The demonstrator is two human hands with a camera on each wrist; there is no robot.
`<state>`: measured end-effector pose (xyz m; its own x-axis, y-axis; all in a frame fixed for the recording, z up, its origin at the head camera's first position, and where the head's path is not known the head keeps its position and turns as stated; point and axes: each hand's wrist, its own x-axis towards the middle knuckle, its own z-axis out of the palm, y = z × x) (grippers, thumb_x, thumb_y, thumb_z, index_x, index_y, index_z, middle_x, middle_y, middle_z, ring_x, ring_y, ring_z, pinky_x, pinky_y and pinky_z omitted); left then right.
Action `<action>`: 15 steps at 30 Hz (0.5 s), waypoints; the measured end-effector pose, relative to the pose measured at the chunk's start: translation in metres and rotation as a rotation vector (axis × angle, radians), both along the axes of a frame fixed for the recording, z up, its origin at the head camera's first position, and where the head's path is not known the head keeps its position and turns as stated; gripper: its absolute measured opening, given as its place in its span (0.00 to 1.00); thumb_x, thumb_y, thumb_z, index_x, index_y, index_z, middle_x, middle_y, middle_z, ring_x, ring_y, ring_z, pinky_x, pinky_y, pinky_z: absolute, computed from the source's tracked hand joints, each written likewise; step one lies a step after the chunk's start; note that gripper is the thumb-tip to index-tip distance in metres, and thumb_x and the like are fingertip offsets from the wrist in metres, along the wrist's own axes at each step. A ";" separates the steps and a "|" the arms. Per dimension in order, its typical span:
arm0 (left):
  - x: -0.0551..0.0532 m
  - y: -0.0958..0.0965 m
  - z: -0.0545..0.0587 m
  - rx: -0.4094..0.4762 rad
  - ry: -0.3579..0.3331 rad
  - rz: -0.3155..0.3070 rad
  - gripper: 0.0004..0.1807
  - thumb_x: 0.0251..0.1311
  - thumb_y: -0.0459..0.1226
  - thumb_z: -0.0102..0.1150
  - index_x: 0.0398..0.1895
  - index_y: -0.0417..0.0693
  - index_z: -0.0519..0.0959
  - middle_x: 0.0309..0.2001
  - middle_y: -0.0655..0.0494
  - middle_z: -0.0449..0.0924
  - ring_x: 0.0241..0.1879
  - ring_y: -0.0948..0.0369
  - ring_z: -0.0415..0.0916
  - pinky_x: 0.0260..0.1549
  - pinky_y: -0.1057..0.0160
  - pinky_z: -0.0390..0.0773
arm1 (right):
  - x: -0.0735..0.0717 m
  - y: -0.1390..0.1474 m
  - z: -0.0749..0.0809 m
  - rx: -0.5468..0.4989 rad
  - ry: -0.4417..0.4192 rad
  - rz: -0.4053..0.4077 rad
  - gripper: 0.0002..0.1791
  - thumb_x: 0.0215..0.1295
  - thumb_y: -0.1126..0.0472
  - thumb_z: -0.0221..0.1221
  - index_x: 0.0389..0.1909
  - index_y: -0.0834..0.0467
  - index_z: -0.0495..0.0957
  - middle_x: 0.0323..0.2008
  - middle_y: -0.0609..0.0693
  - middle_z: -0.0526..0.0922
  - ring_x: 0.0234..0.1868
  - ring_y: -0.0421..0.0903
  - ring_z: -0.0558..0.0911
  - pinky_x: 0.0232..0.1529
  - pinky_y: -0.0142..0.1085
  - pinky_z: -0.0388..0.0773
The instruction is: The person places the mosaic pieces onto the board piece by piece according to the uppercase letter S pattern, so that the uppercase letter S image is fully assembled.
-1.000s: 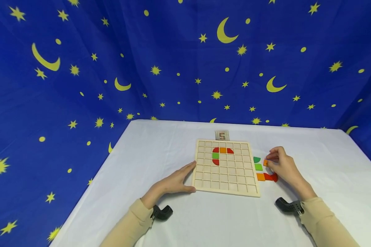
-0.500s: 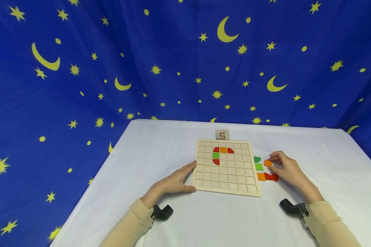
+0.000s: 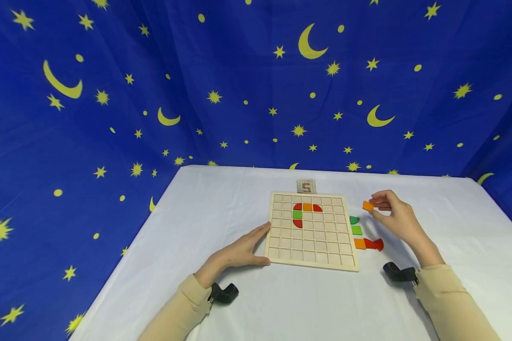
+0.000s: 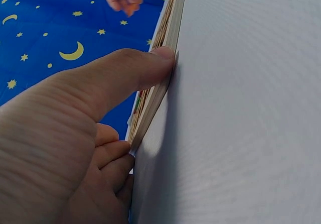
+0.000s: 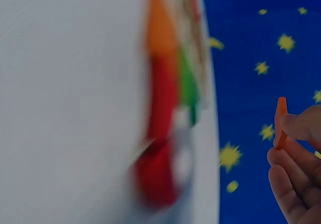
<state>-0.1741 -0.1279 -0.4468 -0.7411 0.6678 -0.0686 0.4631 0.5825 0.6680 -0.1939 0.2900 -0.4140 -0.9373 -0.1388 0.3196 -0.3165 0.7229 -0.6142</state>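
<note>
Between thumb and fingertips, my right hand (image 3: 398, 219) pinches an orange square tile (image 3: 368, 206), raised off the table to the right of the board. In the right wrist view the tile (image 5: 281, 123) shows edge-on. My left hand (image 3: 238, 251) lies at the left side of the wooden grid board (image 3: 320, 237), thumb and fingers spread along its edge. The left wrist view shows the thumb (image 4: 135, 68) touching the board's side. Set in the grid are red quarter-round pieces (image 3: 297, 223), an orange square (image 3: 307, 207) and a green square (image 3: 297, 215).
Right of the board lie a dark green quarter-round piece (image 3: 354, 220), a light green square (image 3: 356, 230), another orange square (image 3: 360, 244) and red pieces (image 3: 373, 244). A small pattern card (image 3: 306, 186) lies behind the board. A starry blue cloth (image 3: 239, 71) hangs behind the white table.
My right hand has lifted the orange tile off the table and moved it away from me, past the dark green piece. My left hand and the board have stayed in place.
</note>
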 end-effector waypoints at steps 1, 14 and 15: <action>0.000 0.000 0.000 -0.002 0.001 -0.001 0.54 0.52 0.47 0.68 0.74 0.41 0.45 0.74 0.48 0.45 0.71 0.55 0.43 0.67 0.56 0.50 | -0.002 -0.004 0.004 -0.008 0.009 0.005 0.20 0.58 0.71 0.62 0.51 0.67 0.68 0.45 0.64 0.78 0.45 0.60 0.78 0.48 0.50 0.73; -0.001 0.000 -0.001 -0.004 0.006 -0.002 0.54 0.52 0.47 0.68 0.74 0.40 0.45 0.74 0.48 0.45 0.71 0.55 0.44 0.67 0.56 0.51 | -0.022 -0.068 0.017 -0.061 0.018 0.226 0.18 0.58 0.73 0.60 0.48 0.63 0.69 0.45 0.58 0.79 0.47 0.57 0.79 0.50 0.51 0.75; -0.001 0.000 -0.001 -0.004 0.005 -0.002 0.54 0.52 0.47 0.68 0.74 0.40 0.45 0.74 0.48 0.45 0.71 0.55 0.44 0.67 0.56 0.50 | -0.023 -0.072 0.016 -0.068 0.005 0.233 0.17 0.59 0.73 0.60 0.48 0.62 0.69 0.45 0.58 0.79 0.47 0.57 0.78 0.50 0.51 0.75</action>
<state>-0.1748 -0.1276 -0.4477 -0.7402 0.6690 -0.0672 0.4678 0.5842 0.6632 -0.2164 0.2177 -0.3979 -0.8806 -0.3295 0.3404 -0.4735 0.5866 -0.6570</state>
